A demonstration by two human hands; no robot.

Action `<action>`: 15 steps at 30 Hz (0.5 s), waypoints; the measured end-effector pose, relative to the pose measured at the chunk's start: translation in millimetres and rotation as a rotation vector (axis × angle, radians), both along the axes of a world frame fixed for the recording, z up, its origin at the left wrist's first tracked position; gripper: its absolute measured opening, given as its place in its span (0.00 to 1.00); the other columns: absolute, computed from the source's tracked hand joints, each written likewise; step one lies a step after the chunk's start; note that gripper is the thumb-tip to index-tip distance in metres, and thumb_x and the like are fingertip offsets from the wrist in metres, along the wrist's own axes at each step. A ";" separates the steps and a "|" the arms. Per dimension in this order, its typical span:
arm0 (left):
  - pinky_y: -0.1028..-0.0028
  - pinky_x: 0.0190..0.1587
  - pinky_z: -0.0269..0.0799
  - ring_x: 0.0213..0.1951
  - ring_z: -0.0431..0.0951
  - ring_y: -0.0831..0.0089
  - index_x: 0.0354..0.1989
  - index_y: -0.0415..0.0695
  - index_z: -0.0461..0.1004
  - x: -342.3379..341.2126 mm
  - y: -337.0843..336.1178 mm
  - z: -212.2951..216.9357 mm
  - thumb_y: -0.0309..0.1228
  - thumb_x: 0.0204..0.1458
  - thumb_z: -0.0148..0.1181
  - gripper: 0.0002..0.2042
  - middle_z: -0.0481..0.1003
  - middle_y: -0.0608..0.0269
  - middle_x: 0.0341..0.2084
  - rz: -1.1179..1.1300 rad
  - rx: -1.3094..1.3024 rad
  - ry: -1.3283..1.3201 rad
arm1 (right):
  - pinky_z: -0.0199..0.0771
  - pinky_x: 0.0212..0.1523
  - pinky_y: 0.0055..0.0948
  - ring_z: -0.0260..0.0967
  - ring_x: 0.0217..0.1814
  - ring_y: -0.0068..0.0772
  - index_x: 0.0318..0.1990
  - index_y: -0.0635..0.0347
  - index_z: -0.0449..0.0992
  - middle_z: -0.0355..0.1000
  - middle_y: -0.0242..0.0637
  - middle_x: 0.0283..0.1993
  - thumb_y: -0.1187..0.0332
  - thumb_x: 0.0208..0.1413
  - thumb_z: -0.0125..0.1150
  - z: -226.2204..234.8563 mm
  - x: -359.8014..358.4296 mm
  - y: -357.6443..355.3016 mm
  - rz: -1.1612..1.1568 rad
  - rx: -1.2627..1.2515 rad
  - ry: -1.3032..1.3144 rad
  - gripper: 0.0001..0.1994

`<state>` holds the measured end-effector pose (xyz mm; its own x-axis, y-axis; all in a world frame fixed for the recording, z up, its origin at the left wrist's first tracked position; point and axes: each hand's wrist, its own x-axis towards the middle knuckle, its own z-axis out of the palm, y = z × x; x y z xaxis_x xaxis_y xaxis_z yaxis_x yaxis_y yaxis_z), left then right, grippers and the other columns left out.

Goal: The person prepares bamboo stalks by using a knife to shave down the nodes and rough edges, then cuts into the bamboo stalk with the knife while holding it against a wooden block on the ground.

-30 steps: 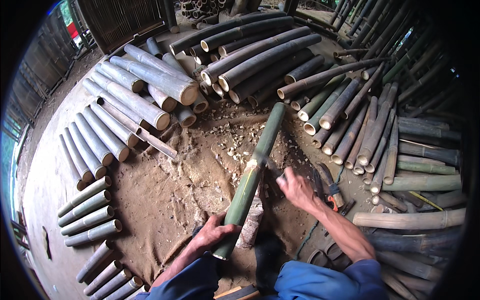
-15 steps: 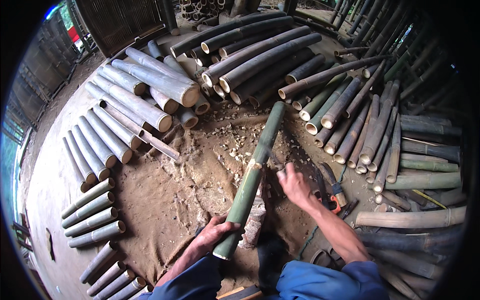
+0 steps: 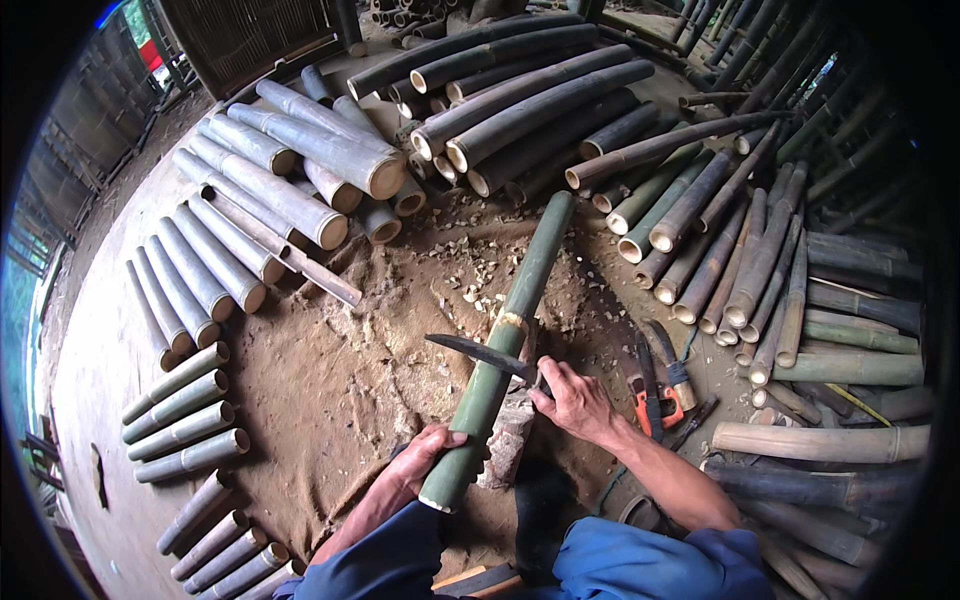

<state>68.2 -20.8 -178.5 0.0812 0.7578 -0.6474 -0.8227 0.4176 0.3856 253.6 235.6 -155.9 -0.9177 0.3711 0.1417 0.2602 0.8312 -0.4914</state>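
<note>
A green bamboo pole (image 3: pixel 484 400) slants away from me over an upright wooden block (image 3: pixel 508 440). My left hand (image 3: pixel 425 456) is wrapped round the pole close to its near end. In my right hand (image 3: pixel 575 398) is the handle of a dark machete (image 3: pixel 482 352). Its blade lies across the pole, just on the near side of a pale, shaved node ring (image 3: pixel 512 320), with the tip pointing left. Whether the edge touches the bamboo I cannot tell. Pale bamboo chips (image 3: pixel 490 278) are scattered around the pole's far half.
Cut bamboo lengths (image 3: pixel 300 215) ring the work spot on the left, at the back and on the right (image 3: pixel 740 270). An orange-handled saw (image 3: pixel 660 408) and a sheathed knife (image 3: pixel 668 365) lie right of my right hand. Brown sacking (image 3: pixel 330 400) covers the ground.
My right hand has come nearer and slightly left, bringing the machete blade across the pole, below the node. The left hand keeps its grip, and the pole has shifted slightly.
</note>
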 end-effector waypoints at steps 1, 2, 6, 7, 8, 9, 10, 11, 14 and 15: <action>0.63 0.43 0.86 0.40 0.86 0.62 0.63 0.32 0.72 0.8 1.1 5.8 0.40 0.54 0.74 0.33 0.84 0.47 0.45 0.004 -0.012 0.037 | 0.81 0.30 0.56 0.81 0.32 0.61 0.49 0.58 0.65 0.77 0.56 0.34 0.53 0.74 0.56 -12.5 0.4 5.0 -0.112 -0.064 -0.060 0.17; 0.64 0.43 0.86 0.39 0.86 0.63 0.62 0.31 0.73 2.2 2.4 11.8 0.39 0.54 0.75 0.32 0.84 0.47 0.45 0.011 -0.025 0.074 | 0.81 0.31 0.56 0.81 0.33 0.62 0.50 0.59 0.66 0.78 0.56 0.35 0.54 0.74 0.56 -24.7 1.9 13.0 -0.221 -0.127 -0.121 0.16; 0.65 0.49 0.79 0.43 0.82 0.64 0.61 0.30 0.73 4.7 19.1 34.5 0.40 0.45 0.80 0.38 0.81 0.53 0.44 -0.212 0.129 0.643 | 0.74 0.26 0.48 0.76 0.27 0.52 0.53 0.61 0.68 0.77 0.45 0.29 0.48 0.76 0.52 -109.7 50.8 54.3 -0.800 -0.365 0.077 0.22; 0.62 0.50 0.76 0.44 0.81 0.62 0.59 0.31 0.74 0.3 8.9 34.8 0.40 0.42 0.80 0.37 0.81 0.53 0.42 -0.191 0.113 0.712 | 0.72 0.23 0.45 0.73 0.24 0.45 0.54 0.61 0.68 0.75 0.41 0.28 0.47 0.76 0.51 -115.5 43.3 47.6 -0.889 -0.531 0.107 0.23; 0.62 0.50 0.76 0.44 0.81 0.62 0.59 0.31 0.74 -4.6 -6.6 36.8 0.40 0.41 0.80 0.37 0.81 0.53 0.42 -0.196 0.064 0.777 | 0.68 0.17 0.39 0.69 0.18 0.32 0.55 0.58 0.69 0.71 0.34 0.26 0.46 0.77 0.50 -85.1 26.2 25.3 -0.932 -0.841 0.023 0.22; 0.62 0.50 0.76 0.44 0.81 0.62 0.58 0.32 0.74 -4.2 -0.1 44.1 0.40 0.41 0.79 0.36 0.81 0.52 0.41 -0.241 0.077 0.828 | 0.66 0.15 0.33 0.65 0.16 0.27 0.54 0.57 0.69 0.67 0.32 0.25 0.46 0.77 0.49 -115.6 45.0 34.9 -0.836 -0.353 0.224 0.21; 0.62 0.50 0.76 0.44 0.81 0.62 0.58 0.33 0.74 -3.7 6.1 51.2 0.39 0.40 0.79 0.36 0.81 0.52 0.41 -0.284 0.090 0.881 | 0.64 0.13 0.30 0.63 0.15 0.25 0.54 0.56 0.69 0.65 0.31 0.24 0.46 0.77 0.49 -138.7 78.2 35.7 -0.858 -0.368 0.263 0.21; 0.62 0.49 0.76 0.44 0.81 0.62 0.58 0.33 0.75 -6.0 6.3 54.8 0.40 0.39 0.78 0.37 0.81 0.51 0.40 -0.338 0.085 0.898 | 0.62 0.11 0.27 0.61 0.13 0.23 0.53 0.55 0.68 0.63 0.30 0.23 0.46 0.77 0.49 -155.7 95.4 29.2 -0.865 -0.398 0.302 0.20; 0.64 0.52 0.75 0.45 0.80 0.64 0.57 0.35 0.76 -15.0 -11.2 64.7 0.42 0.38 0.78 0.37 0.80 0.54 0.40 -0.163 0.144 0.877 | 0.60 0.10 0.29 0.59 0.12 0.23 0.57 0.54 0.64 0.61 0.29 0.22 0.47 0.76 0.51 -135.3 90.7 -9.8 -1.098 -0.920 0.183 0.19; 0.64 0.53 0.74 0.47 0.78 0.65 0.59 0.35 0.76 -21.1 -13.5 68.3 0.43 0.38 0.78 0.38 0.80 0.54 0.42 -0.122 0.172 0.907 | 0.59 0.10 0.28 0.59 0.13 0.23 0.58 0.56 0.64 0.62 0.30 0.24 0.48 0.75 0.53 -135.3 89.8 -11.9 -1.071 -0.899 0.188 0.21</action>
<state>47.1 -34.2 -110.2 -0.3158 0.8687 -0.3817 -0.1304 0.3587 0.9243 343.5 223.7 -291.2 -0.1314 0.8950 -0.4263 0.4297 -0.3361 -0.8381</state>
